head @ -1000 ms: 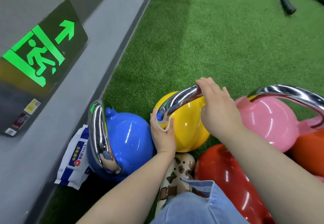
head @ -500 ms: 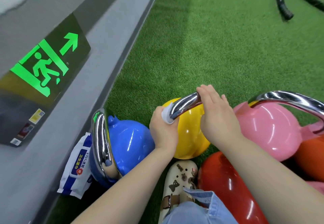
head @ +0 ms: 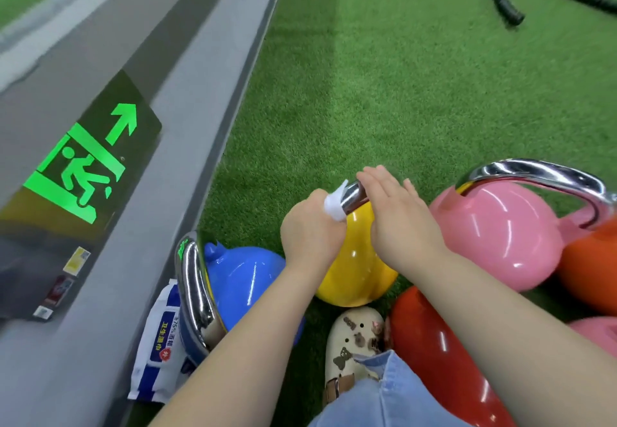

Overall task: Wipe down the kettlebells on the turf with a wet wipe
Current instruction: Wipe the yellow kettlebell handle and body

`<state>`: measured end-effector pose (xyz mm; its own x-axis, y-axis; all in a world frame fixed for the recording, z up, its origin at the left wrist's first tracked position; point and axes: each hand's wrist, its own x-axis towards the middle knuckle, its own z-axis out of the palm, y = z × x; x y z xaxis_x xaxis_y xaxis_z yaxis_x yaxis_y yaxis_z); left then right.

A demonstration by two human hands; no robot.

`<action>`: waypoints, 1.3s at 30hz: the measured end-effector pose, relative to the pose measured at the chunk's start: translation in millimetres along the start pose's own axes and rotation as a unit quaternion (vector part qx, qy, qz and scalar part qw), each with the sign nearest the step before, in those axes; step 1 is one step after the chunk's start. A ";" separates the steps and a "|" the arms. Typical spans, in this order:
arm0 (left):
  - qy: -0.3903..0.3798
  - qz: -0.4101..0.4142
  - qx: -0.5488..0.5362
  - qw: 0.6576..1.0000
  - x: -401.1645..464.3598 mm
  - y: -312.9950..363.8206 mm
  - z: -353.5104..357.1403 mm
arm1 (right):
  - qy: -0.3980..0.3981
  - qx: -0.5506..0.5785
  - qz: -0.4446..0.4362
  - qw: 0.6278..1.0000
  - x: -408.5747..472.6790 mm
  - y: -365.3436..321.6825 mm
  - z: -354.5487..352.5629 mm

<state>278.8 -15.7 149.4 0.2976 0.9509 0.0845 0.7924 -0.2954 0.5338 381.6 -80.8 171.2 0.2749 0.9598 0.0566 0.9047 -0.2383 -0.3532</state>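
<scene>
White wet wipe [head: 335,204] is bunched round the chrome handle [head: 353,194] of the yellow kettlebell [head: 355,259], pinched there by the curled fingers of the left hand [head: 309,231], with a tuft of it sticking up above the knuckles. Just beside it, the right hand [head: 399,217] lies over the same handle, fingers together and bent down over the bar so that most of the metal is hidden; only a short shiny stretch shows between the two hands. Both forearms reach in from the lower edge, the left one rising from bottom centre, the right one from the lower right, backs of both hands turned up to the camera. That kettlebell stands upright on the green turf [head: 417,92], its handle on top, the bar's long axis running from lower left up toward the right. A blue kettlebell [head: 243,279] sits to its left, near the grey wall base, handle turned toward the wall, and a blue-and-white pack of wipes [head: 158,343] lies between it and the wall. To the right stand a pink kettlebell [head: 500,233], an orange one [head: 591,263], and nearer, a red kettlebell [head: 440,353]. A cream clog [head: 350,336] rests on the turf below the yellow one.
</scene>
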 end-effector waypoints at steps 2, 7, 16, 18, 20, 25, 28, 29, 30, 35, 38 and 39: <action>0.030 -0.076 -0.151 0.985 -12.3 -16.3 12.1 | -0.012 -0.004 0.007 1.000 -0.3 -0.1 -2.4; 0.106 -0.170 -0.356 0.913 -30.1 -32.4 41.3 | -0.039 -0.012 -0.005 0.999 -3.1 2.0 -8.1; -0.104 0.010 0.079 0.991 11.2 -8.2 -2.7 | -0.012 0.128 0.058 0.990 13.2 9.2 -25.4; -0.124 0.038 0.137 0.982 19.4 10.0 -9.4 | 0.006 0.159 0.095 0.983 12.0 10.2 -25.1; -0.130 0.053 0.175 0.974 23.8 23.3 -11.1 | 0.023 0.174 0.134 0.975 7.9 12.8 -22.9; -0.216 0.037 0.197 0.956 44.6 52.7 -9.5 | 0.026 0.198 0.180 0.963 -1.2 17.2 -15.2; -0.311 0.031 0.176 0.933 55.3 66.8 -6.7 | 0.035 0.211 0.189 0.959 -2.8 16.4 -12.4; -0.323 0.049 0.179 0.928 57.1 70.7 -5.1 | 0.036 0.216 0.190 0.957 -3.5 15.7 -12.5; -0.320 0.068 0.188 0.926 58.0 74.1 -3.1 | 0.036 0.221 0.191 0.956 -4.2 14.8 -12.5; -0.191 0.180 0.260 0.929 51.4 85.0 7.9 | 0.039 0.245 0.206 0.947 -6.0 16.5 -13.2; -0.180 0.208 0.263 0.925 44.8 81.3 2.6 | 0.043 0.250 0.207 0.945 -8.3 17.0 -13.5; -0.176 0.208 0.255 0.928 42.5 77.6 -0.8 | 0.041 0.248 0.205 0.946 -8.8 17.2 -14.5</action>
<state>352.6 1.9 195.0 0.7185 0.6825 -0.1341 0.6922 -0.7205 0.0419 399.4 -95.5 178.2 0.6122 0.7825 -0.1138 0.4586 -0.4686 -0.7551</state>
